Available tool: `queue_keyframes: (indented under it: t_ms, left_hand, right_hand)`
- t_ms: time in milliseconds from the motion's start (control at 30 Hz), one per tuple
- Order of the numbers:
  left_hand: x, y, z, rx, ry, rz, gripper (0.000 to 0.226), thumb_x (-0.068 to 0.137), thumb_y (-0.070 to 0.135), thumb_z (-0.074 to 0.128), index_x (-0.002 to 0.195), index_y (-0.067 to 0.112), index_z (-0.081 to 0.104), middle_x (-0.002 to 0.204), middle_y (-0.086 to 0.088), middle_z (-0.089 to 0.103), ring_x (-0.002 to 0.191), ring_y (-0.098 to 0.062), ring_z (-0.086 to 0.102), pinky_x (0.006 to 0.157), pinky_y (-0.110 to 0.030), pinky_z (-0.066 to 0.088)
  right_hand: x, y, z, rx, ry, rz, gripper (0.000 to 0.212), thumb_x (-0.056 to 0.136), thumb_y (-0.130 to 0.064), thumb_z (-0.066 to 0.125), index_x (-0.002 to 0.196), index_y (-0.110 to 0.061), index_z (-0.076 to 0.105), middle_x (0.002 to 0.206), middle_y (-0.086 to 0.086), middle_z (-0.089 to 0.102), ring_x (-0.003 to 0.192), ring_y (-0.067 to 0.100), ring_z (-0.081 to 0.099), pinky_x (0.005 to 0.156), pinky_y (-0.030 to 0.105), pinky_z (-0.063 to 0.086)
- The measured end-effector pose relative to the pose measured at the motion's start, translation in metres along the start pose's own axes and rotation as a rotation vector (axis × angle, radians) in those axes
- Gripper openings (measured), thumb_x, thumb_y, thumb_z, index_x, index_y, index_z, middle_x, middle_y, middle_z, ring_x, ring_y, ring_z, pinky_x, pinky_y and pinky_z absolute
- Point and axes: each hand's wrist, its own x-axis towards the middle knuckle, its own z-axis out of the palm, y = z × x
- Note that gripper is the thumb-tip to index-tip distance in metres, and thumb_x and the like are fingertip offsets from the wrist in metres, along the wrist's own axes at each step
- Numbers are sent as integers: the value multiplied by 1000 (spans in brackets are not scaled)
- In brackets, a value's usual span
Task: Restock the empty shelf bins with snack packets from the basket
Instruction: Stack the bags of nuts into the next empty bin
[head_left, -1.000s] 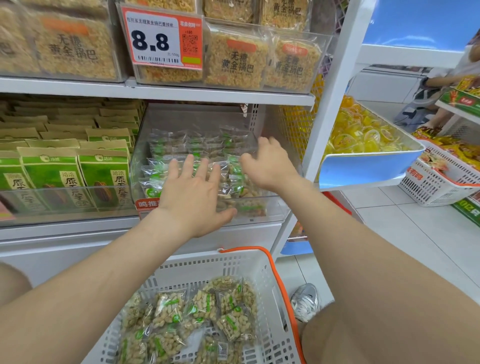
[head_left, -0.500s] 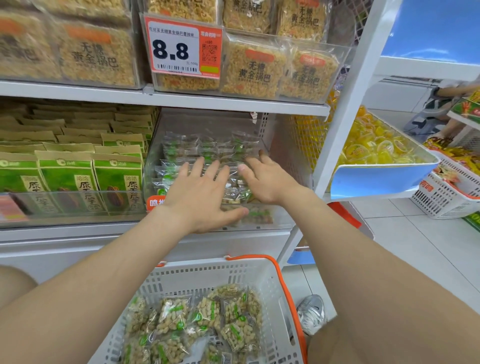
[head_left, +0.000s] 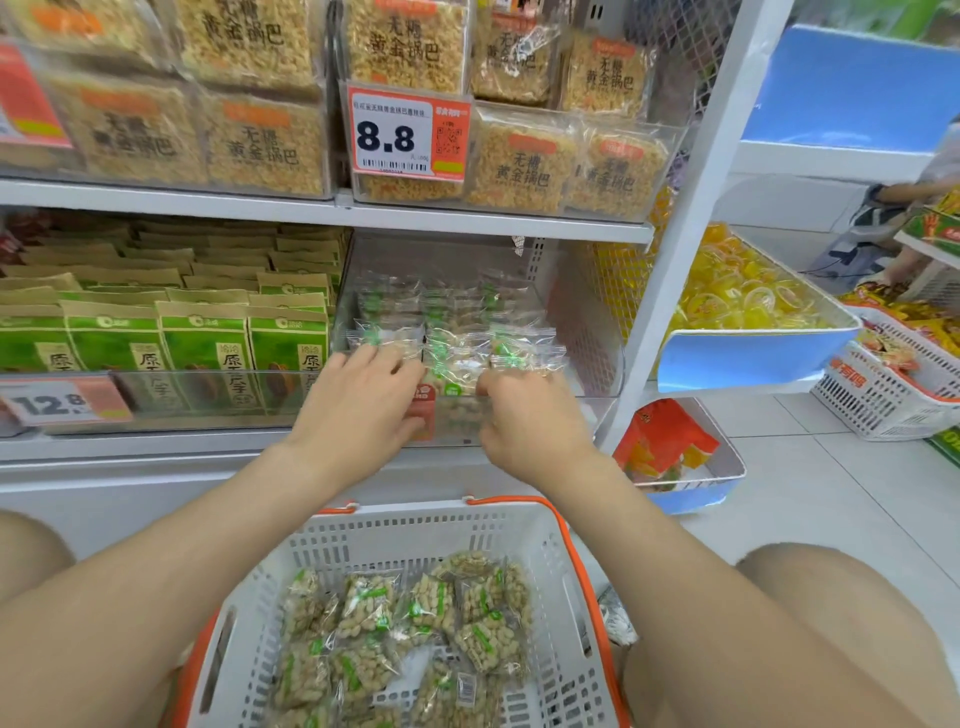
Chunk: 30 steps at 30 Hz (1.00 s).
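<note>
Shop shelf (head_left: 208, 200) bkgd | L hand (head_left: 363, 405) on front snack pkts (head_left: 457, 358) in clear bin (head_left: 587, 332), fingers bent, grip: can't tell | basket (head_left: 415, 519) below, more pkts inside | R hand (head_left: 530, 421) at same row, fingers curled, grip: can't tell

Left grip (head_left: 363, 400) and right grip (head_left: 524, 421) at clear shelf bin (head_left: 587, 332) of snack packets (head_left: 457, 358).
Left grip rests flat on the packets; right grip curled at their near edge, hold unclear; basket (head_left: 426, 525) near, holding more.
</note>
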Motion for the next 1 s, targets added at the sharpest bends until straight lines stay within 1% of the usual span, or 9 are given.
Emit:
queue_keyframes:
  t_ms: [200,333,467,567,633,733,800,900,1000]
  left_hand:
    - [-28,-7,-2,-44,-32,12,47,79,1,82,117,16,60,96,-2,68,85,-28,66,66,-36,48]
    - [-39,0,-5,-36,-17,7,62,71,-5,83,124,17,58,103,0,66,91,-24,64,68,-31,39]
    - [-43,2,-5,-135,-7,-10,56,85,-8,63,135,16,53,118,-2,64,105,-25,60,78,-32,40]
    - [-54,3,-3,-139,43,54,51,89,-1,61,137,14,52,125,-6,59,110,-28,54,91,-38,47]
    - [-63,7,-5,-93,128,96,53,86,1,64,138,11,54,128,-10,54,116,-32,50,96,-43,47]
    - [-78,15,-17,-93,252,88,34,87,8,64,120,14,60,115,-8,51,105,-33,48,84,-41,44]
    - [-92,18,-17,-138,152,115,16,92,17,61,108,20,59,105,-1,53,97,-28,51,76,-39,43]
    - [-110,13,-6,-229,-233,76,10,101,28,51,106,28,60,97,6,66,92,-24,64,71,-39,50]
    - [-122,0,14,-133,-584,67,24,104,28,46,123,32,61,121,-2,68,111,-27,65,79,-40,54]
  right_hand:
    - [-4,-1,0,4,-1,47,28,86,1,68,96,-24,63,94,-1,67,95,28,62,81,39,26]
    - [-11,-2,-8,17,-26,45,23,87,-4,68,97,-24,64,97,-1,66,97,27,61,83,39,27]
    - [-20,-3,-7,19,22,14,20,91,-7,60,103,-22,62,100,1,65,98,29,60,81,40,27]
    - [-30,-7,-5,-36,168,-2,26,85,-4,62,109,-14,64,104,8,61,97,34,56,78,42,34]
    - [-38,-13,-6,-14,306,-25,24,76,-1,65,97,-12,63,96,9,57,88,34,52,72,38,31]
    - [-53,-27,0,122,267,-154,14,76,-4,62,87,-11,64,89,9,59,84,34,53,70,38,36]
    - [-64,-37,10,156,83,-195,15,82,-8,60,94,-12,68,96,9,65,90,35,58,70,38,39]
    - [-75,-46,36,121,-213,-196,24,92,-16,55,111,-17,70,108,9,70,100,34,63,76,39,48]
    - [-87,-58,69,48,-343,-224,25,93,-15,53,112,-17,69,110,10,69,99,35,64,74,38,46]
